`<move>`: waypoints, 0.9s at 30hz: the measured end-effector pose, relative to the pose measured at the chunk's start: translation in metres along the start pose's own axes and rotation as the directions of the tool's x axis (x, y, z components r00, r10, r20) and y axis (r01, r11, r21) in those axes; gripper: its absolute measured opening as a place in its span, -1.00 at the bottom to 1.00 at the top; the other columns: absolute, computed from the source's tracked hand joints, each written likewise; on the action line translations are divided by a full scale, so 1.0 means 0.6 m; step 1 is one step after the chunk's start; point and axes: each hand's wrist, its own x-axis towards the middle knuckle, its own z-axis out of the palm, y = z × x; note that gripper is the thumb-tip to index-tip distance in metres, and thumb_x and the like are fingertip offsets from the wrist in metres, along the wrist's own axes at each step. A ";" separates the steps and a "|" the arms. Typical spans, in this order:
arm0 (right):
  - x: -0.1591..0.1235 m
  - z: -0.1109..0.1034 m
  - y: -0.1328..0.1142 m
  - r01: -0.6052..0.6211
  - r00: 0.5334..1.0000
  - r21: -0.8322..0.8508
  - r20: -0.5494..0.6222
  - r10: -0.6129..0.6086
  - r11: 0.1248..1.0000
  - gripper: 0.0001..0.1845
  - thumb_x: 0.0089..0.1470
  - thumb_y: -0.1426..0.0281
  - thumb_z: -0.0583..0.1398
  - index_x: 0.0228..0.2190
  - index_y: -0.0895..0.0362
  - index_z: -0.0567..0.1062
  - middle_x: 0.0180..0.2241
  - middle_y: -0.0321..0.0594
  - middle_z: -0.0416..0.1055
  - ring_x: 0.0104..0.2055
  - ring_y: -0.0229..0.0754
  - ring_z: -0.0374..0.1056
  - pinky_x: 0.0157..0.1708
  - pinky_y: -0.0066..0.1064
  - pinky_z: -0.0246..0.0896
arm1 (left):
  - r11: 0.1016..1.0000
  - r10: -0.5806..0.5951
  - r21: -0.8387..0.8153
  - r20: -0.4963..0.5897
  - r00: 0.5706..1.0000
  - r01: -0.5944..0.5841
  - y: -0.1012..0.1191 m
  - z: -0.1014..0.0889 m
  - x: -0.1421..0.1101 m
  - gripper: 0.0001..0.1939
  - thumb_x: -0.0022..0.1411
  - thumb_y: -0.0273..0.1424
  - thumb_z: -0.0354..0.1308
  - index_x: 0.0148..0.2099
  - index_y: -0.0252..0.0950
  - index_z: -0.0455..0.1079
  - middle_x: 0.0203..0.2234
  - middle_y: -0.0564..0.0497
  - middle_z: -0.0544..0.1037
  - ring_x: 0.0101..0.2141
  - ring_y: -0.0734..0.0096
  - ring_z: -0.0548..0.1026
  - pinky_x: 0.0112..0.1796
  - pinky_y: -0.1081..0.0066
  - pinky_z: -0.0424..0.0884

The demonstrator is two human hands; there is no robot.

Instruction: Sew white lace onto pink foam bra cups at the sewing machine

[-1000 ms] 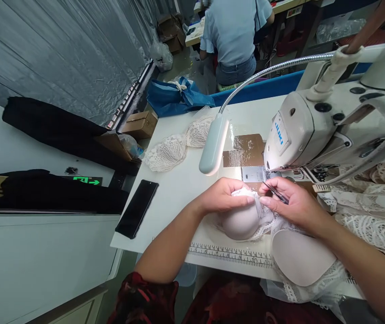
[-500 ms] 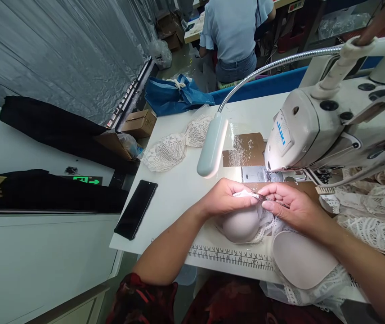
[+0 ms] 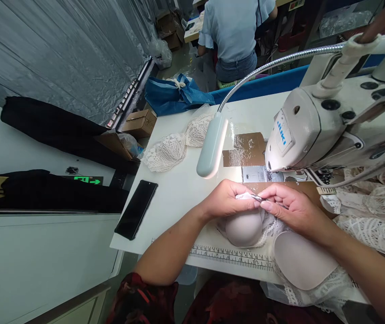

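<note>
A bra with smooth, pale pinkish-grey cups and white lace trim lies over the table's front edge, close to me. My left hand is closed on the lace edge above its left cup, pinching it between thumb and fingers. Between the thumb and fingertips of my right hand is a slim metal tool that looks like tweezers. Its tip meets the lace at my left fingertips; most of its shaft is hidden by my right fingers. The other cup rests below my right wrist.
A sewing machine stands just beyond my right hand, with a lamp hanging left of it. White lace cups and a black phone lie on the left. Lace pieces are heaped at right. A co-worker sits ahead.
Both hands keep nearly the same place and grip. The near cup has shifted slightly right and down, and the metal tool's tip has turned a little at the lace.
</note>
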 end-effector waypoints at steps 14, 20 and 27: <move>0.006 -0.004 0.005 -0.114 0.993 0.077 0.047 0.110 0.991 -0.69 0.05 0.12 0.24 -0.34 0.11 0.50 -0.36 -0.19 0.46 -0.31 -0.16 0.39 -0.33 -0.34 0.33 | 0.993 0.101 0.064 0.014 0.995 -0.102 -0.008 -0.002 0.001 -0.73 0.12 -0.24 0.30 -0.30 -0.37 0.43 -0.44 0.05 0.43 -0.42 0.55 0.34 -0.42 0.54 0.26; 0.003 -0.013 0.006 -0.104 0.994 -0.022 0.014 0.105 0.994 -0.70 0.09 0.12 0.19 -0.39 0.12 0.48 -0.42 -0.23 0.41 -0.40 -0.19 0.32 -0.46 -0.37 0.24 | 0.998 0.038 0.040 0.082 0.996 -0.042 -0.005 -0.023 -0.002 -0.72 0.04 -0.30 0.36 -0.26 -0.36 0.43 -0.42 0.06 0.42 -0.41 0.53 0.34 -0.40 0.53 0.27; 0.002 -0.014 0.006 -0.055 0.998 -0.078 0.000 0.055 0.995 -0.75 0.07 0.17 0.20 -0.41 0.10 0.49 -0.43 -0.25 0.42 -0.39 -0.19 0.33 -0.44 -0.37 0.23 | 0.999 0.036 0.037 0.055 0.998 -0.038 -0.005 -0.023 -0.004 -0.74 0.03 -0.30 0.35 -0.34 -0.38 0.43 -0.49 0.08 0.41 -0.45 0.56 0.33 -0.43 0.53 0.23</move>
